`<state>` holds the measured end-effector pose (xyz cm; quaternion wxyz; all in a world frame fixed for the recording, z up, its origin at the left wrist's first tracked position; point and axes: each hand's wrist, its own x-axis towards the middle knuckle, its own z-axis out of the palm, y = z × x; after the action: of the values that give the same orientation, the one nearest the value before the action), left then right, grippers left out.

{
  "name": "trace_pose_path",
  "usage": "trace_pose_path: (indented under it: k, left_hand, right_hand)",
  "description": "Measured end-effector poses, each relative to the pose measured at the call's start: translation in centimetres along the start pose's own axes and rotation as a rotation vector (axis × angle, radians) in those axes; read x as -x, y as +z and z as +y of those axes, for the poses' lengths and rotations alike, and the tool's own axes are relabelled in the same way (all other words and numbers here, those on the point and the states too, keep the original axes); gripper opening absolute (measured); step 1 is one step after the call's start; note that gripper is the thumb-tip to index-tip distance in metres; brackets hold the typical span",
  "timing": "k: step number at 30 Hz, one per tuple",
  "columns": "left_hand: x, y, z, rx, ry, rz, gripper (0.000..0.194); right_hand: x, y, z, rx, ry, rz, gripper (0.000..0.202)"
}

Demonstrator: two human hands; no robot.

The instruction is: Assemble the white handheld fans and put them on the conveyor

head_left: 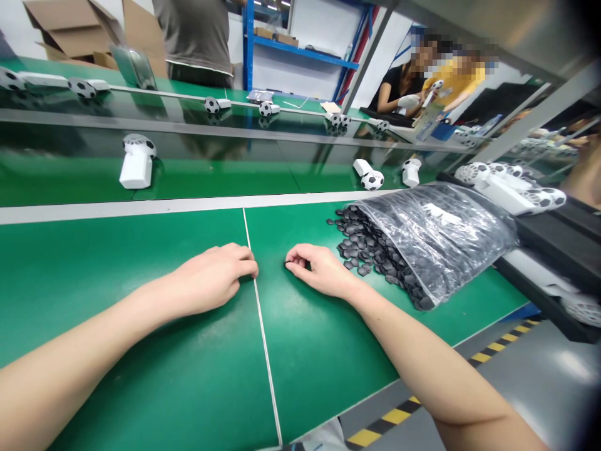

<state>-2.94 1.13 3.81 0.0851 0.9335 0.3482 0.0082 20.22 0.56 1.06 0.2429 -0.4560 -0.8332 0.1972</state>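
My right hand (319, 269) is closed in a pinch on a small black piece (287, 264), just above the green tabletop. My left hand (218, 275) rests palm down by the white seam (263, 326), its fingers curled together; what they hold, if anything, is hidden. Right of my right hand, a clear plastic bag (451, 232) lies on its side, and many flat black pieces (364, 244) spill from its mouth onto the table.
Beyond a pale ledge (188, 205), white items with football-patterned balls (138, 166) lie on a green belt. A black tray (554, 232) of similar items juts in at right. Co-workers (399, 94) sit at the far right; a person in grey (192, 37) stands behind.
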Motion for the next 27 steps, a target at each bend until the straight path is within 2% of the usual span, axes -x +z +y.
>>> trace_pose_path:
  k: [16,27]
  left_hand:
    - [-0.8,0.6,0.5,-0.021,0.01,0.072,0.026]
    - [-1.7,3.1,0.9,-0.1,0.022,0.251,0.016]
  right_hand:
    - [0.0,0.1,-0.2,0.001,-0.007,0.0,0.007]
    - [-0.1,0.1,-0.1,0.002,-0.022,-0.004,0.007]
